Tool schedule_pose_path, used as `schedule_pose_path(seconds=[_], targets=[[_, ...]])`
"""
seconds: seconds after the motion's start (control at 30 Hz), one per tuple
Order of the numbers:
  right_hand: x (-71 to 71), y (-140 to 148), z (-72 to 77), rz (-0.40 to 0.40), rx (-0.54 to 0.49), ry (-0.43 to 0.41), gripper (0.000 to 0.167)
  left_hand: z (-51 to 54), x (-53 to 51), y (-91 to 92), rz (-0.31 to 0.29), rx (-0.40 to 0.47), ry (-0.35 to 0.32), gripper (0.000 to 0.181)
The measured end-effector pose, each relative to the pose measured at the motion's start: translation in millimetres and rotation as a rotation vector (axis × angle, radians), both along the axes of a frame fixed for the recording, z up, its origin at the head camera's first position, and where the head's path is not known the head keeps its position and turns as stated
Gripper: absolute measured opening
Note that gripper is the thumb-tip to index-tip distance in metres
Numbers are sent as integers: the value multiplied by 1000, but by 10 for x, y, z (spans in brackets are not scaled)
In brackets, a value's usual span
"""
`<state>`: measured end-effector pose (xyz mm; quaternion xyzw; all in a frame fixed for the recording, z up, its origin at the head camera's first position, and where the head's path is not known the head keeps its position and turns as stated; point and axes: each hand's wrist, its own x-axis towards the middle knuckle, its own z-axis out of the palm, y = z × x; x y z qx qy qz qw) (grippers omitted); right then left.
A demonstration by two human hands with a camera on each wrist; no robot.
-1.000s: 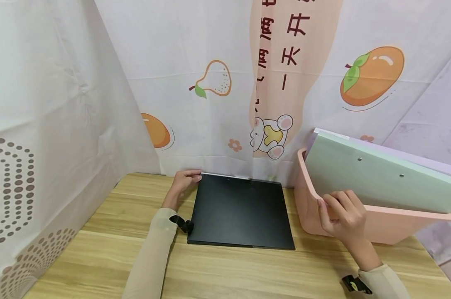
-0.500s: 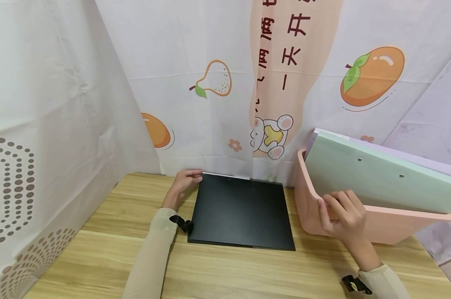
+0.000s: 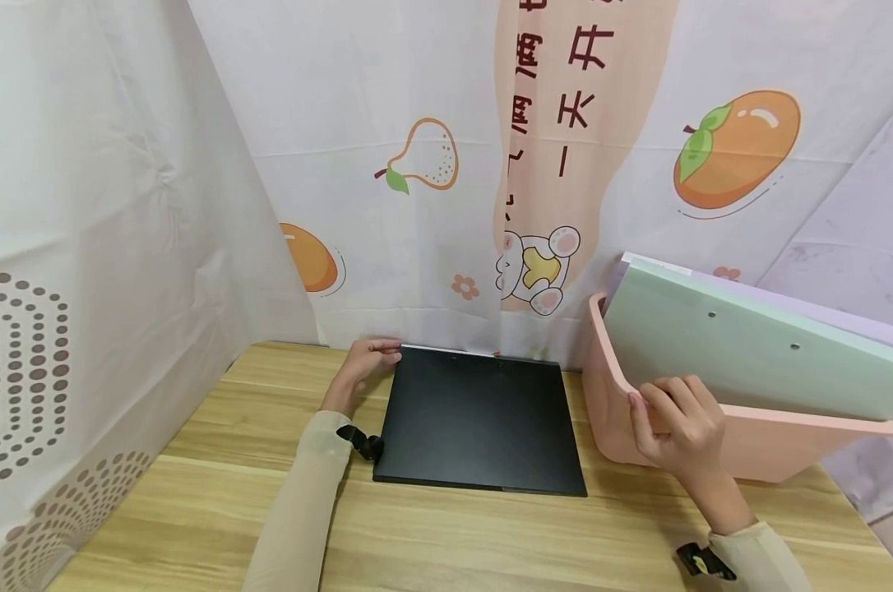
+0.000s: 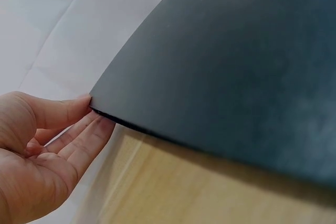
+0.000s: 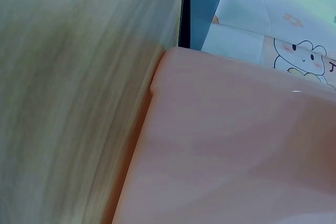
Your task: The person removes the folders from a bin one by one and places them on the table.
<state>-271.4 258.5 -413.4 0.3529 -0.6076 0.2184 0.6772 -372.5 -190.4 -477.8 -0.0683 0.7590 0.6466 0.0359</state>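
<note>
Head view: a black file folder [image 3: 483, 423] rests at lower centre on the counter [image 3: 187, 501], its upper-left corner pinched by the left hand [image 3: 367, 366]. Lower right, the right hand [image 3: 679, 427] grips the rim of a pink plastic bin [image 3: 779, 448].

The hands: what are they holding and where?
Left hand pinches the black folder by its far left corner; right hand grips the pink bin by its rim.

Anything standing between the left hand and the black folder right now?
Nothing visible: the left hand pinches the black folder at its far left corner. The pink bin stands off the folder's right side, not between them.
</note>
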Motion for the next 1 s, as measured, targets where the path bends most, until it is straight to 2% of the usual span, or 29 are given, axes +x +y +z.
schedule_pose_path(seconds=[0.47, 0.7, 1.0], targets=[[-14, -7, 12, 4, 2, 12, 43, -21, -13, 5, -22, -2, -35, 39], [-13, -9, 6, 0, 2, 12, 43, -33, -27, -11, -48, -9, -25, 38], [3, -25, 29, 8, -5, 32, 42, -16, -19, -29, -65, 61, -20, 38]])
